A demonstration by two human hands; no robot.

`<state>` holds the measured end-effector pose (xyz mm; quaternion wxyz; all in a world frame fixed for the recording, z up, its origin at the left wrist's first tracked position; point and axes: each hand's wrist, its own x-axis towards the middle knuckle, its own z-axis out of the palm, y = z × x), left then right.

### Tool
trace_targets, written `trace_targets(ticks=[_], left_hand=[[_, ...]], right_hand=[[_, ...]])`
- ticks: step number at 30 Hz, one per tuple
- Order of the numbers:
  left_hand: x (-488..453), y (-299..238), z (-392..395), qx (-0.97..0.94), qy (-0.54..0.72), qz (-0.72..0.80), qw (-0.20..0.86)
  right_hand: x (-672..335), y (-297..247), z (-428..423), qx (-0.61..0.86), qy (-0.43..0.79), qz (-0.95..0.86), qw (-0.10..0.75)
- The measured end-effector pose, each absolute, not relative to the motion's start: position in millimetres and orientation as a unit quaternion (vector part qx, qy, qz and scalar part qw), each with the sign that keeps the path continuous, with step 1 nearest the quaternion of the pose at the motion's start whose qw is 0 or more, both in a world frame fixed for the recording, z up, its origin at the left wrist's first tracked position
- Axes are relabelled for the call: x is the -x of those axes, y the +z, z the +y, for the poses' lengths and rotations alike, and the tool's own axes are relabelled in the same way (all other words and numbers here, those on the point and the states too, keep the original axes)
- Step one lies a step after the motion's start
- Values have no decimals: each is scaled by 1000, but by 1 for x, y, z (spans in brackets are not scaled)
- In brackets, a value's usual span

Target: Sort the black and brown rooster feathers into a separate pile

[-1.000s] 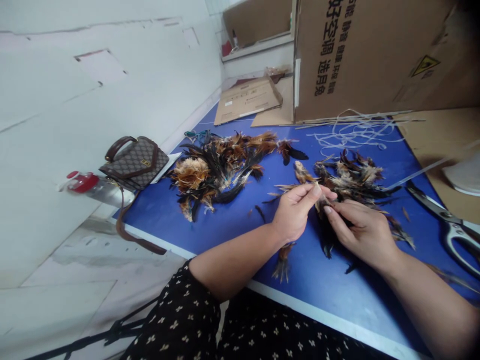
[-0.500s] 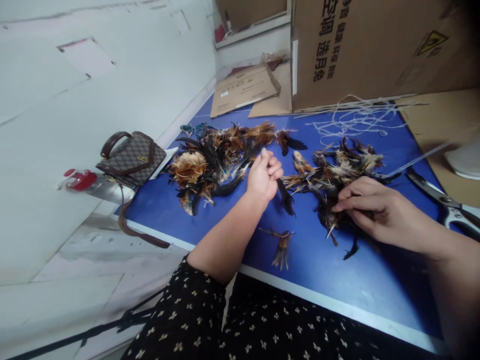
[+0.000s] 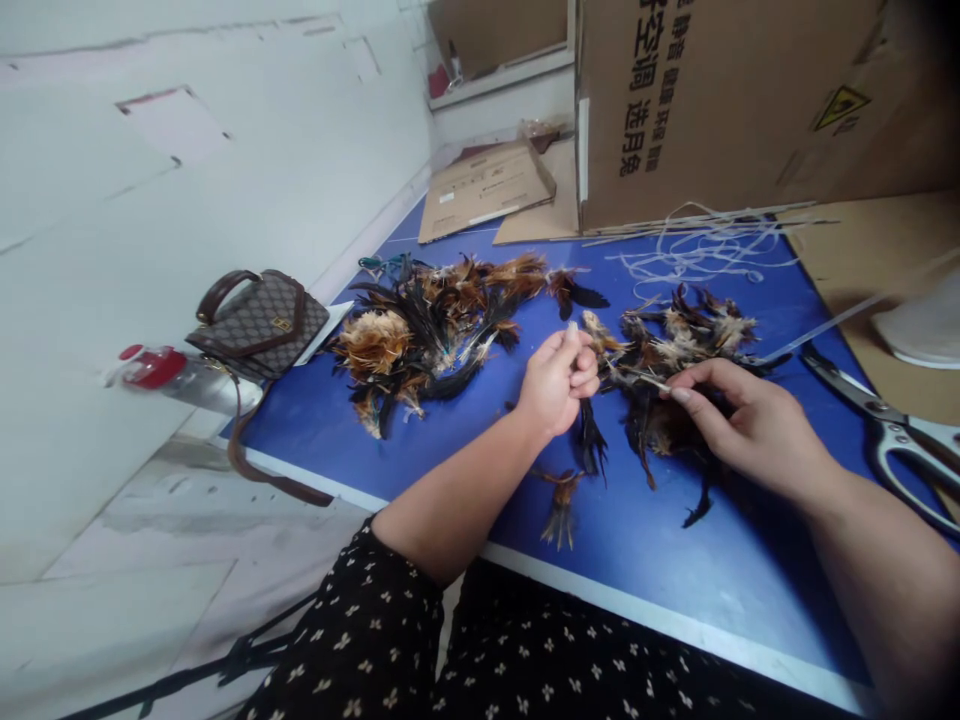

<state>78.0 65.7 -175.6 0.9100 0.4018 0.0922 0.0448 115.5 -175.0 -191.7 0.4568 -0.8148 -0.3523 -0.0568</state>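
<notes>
My left hand (image 3: 559,382) is closed around a bunch of black feathers (image 3: 592,442); their dark ends hang below the fist and pale quill tips show above the thumb. Between thumb and forefinger, my right hand (image 3: 750,425) pinches a single feather (image 3: 646,378) by its pale quill, pointing it toward the left hand. Under and beyond the right hand lies a loose heap of brown, black and cream feathers (image 3: 679,335). A small brown feather bunch (image 3: 559,510) rests near the front edge, below the left hand.
Farther left on the blue table (image 3: 457,450) spreads another feather pile (image 3: 442,300). A handbag (image 3: 259,325) and a bottle (image 3: 187,380) stand at the left edge. Scissors (image 3: 889,420) lie at right, white strips (image 3: 697,245) behind. A large cardboard box (image 3: 720,110) stands at the back.
My right hand has lifted from the dark feathers in the heap and now holds one feather by its quill. My left hand has moved right, closer to it, still gripping its bunch.
</notes>
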Motion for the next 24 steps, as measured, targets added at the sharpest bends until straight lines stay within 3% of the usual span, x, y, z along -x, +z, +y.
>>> trace_targets(ticks=[6,13,20,24], left_hand=[[-61,-189,42,-482,-10,9,876],[-53,-196,32,-491,-40,-40,869],[-77,-165,68,-405,165,96,894],[-86,-154,86,-363,194,111,905]], right_hand=[[-100,-197,-159,773,-42,-247,583],[-92,-200,-149,753,-22,-294,588],[-104,-198,-165,796,-55,-241,552],[-112,-203,-172,822,-99,-181,531]])
